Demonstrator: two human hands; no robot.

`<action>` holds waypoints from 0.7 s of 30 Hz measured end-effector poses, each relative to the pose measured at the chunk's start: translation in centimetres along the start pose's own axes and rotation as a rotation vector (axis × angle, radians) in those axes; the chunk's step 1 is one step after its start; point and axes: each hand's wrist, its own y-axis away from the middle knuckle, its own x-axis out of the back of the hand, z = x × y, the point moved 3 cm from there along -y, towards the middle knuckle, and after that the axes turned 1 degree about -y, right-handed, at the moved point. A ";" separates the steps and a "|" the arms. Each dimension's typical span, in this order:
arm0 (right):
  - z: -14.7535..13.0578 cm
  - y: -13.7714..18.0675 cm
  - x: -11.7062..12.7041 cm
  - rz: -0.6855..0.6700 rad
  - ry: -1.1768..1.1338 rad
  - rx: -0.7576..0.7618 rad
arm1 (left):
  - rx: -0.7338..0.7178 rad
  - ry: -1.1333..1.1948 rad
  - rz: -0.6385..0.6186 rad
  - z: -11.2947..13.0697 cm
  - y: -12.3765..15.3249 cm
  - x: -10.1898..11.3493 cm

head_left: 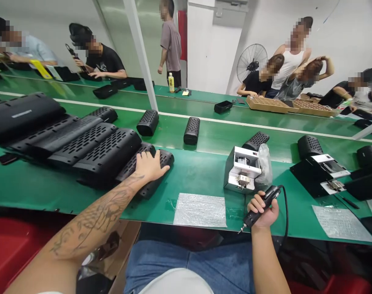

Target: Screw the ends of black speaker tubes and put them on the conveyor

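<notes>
The left hand lies spread on a black perforated housing. The right hand grips an electric screwdriver near a screw feeder.

Green workbench: bubble-wrap sheet on it; perforated black housings left of sheet, screw feeder behind-right, second feeder farther right.

bright light glares softly off the green belt, edges stretched.

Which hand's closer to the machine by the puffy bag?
Right. The right hand, holding a tool, is in front of the machine; the left hand, on a black case, is farther leftward.
</notes>
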 end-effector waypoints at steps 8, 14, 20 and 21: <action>-0.6 -0.4 -0.3 0.024 0.020 0.096 | -0.068 -0.088 -0.125 1.7 4.8 0.5; -0.2 -0.8 -0.1 -0.142 -0.117 0.005 | -0.423 0.061 -0.059 2.8 7.6 3.1; -0.2 -0.9 -0.1 -0.187 -0.101 0.028 | -0.982 0.172 -0.100 9.7 13.1 1.3; -0.2 -0.9 -0.2 -0.192 -0.095 0.036 | -1.026 0.156 -0.107 11.0 13.7 0.7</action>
